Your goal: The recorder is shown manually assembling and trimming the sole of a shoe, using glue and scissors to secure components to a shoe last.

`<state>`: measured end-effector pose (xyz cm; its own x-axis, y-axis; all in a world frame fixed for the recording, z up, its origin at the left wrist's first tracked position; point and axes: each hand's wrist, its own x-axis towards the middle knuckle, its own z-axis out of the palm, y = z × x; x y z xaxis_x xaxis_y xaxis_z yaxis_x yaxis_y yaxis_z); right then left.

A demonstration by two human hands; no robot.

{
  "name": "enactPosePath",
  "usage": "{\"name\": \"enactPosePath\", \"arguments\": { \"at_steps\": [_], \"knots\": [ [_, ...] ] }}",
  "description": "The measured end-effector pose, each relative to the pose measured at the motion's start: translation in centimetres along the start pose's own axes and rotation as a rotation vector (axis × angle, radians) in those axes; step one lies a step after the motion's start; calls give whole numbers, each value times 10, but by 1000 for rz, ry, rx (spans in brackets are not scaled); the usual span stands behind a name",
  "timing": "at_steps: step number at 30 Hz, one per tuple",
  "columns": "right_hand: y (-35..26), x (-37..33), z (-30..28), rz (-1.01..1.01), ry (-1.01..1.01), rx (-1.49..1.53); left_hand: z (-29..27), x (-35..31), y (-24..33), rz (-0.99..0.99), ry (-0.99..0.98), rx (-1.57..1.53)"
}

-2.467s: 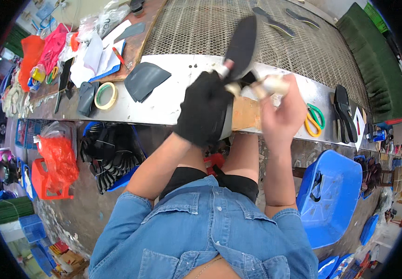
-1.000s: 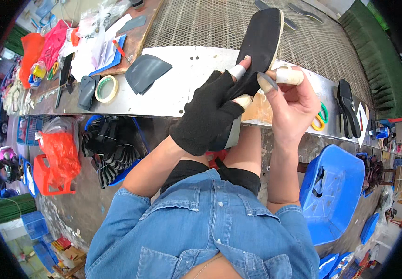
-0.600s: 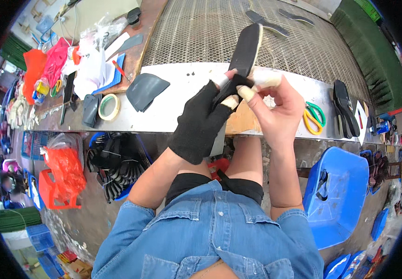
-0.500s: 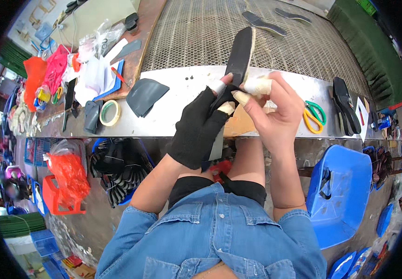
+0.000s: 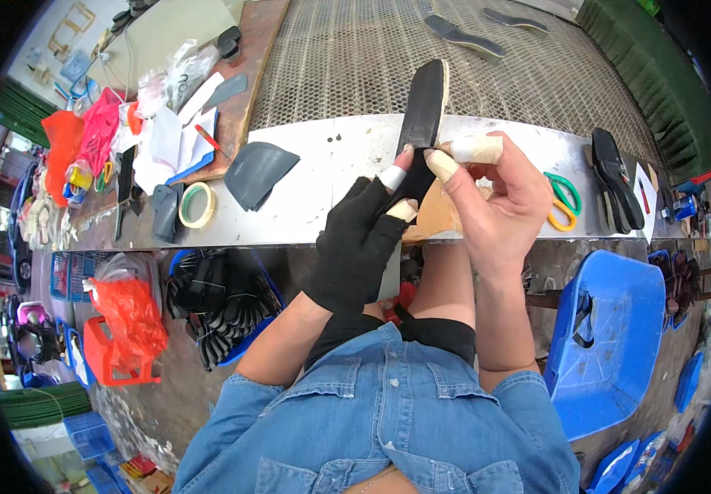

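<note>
black-gloved left hand: fingers closed around long black shoe sole with pale edge, tilted above pale grey metal counter | bare, cream-taped right hand: thumb and forefinger pressed together at sole's right edge | dark grey curved flat pieces: on counter, left

One held black sole, two soles on mesh, one tape roll, one pair of scissors
</note>
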<state>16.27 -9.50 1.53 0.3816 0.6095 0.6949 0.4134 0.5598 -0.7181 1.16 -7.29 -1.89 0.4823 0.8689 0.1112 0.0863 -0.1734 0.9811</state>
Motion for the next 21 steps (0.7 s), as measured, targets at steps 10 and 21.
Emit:
{"name": "enactPosePath", "arguments": {
  "at_steps": [10,21],
  "knots": [
    [-11,-5,2,494,-52,482,2,-2,-18,215,-9,52],
    [-30,-18,18,480,-127,562,13,-10,-17,197,3,-319]
  ]
}}
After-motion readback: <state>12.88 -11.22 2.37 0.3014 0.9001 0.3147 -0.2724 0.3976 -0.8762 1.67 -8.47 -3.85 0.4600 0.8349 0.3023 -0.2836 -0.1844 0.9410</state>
